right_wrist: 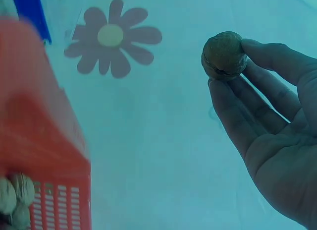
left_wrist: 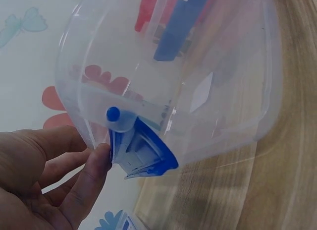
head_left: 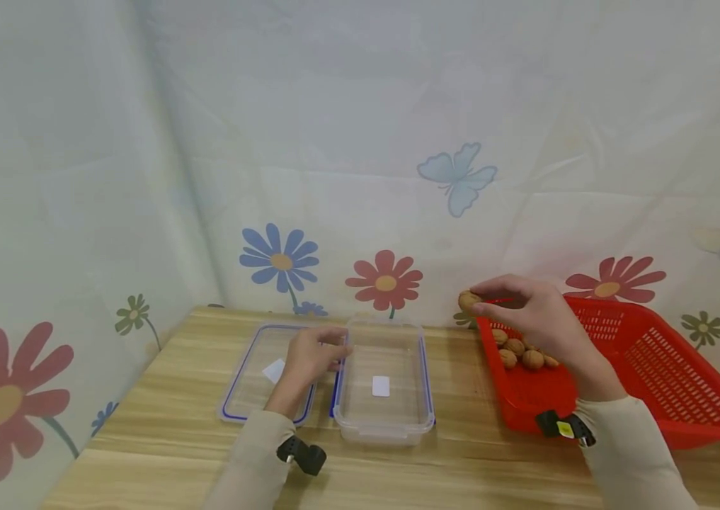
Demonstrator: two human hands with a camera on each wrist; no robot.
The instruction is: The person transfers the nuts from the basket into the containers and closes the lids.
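Observation:
Between the thumb and fingertips of my right hand (head_left: 534, 312) is a walnut (head_left: 469, 301), held above the left rim of the red plastic basket (head_left: 633, 304). The right wrist view shows that walnut (right_wrist: 224, 55) clearly, pinched at the fingertips. Several more walnuts (head_left: 532, 359) lie in the basket's left end. My left hand (head_left: 311, 358) pinches the left side rim of a clear plastic box (head_left: 388, 428), beside its blue latch (left_wrist: 143, 150). The box stands without its lid, and a white label (head_left: 381, 386) shows at its bottom.
Left of the box, partly behind my left hand, lies a clear lid (head_left: 238, 404) with a blue seal. Everything stands on a wood-grain table (head_left: 162, 432). A flower-printed curtain (head_left: 334, 177) hangs along the table's back edge.

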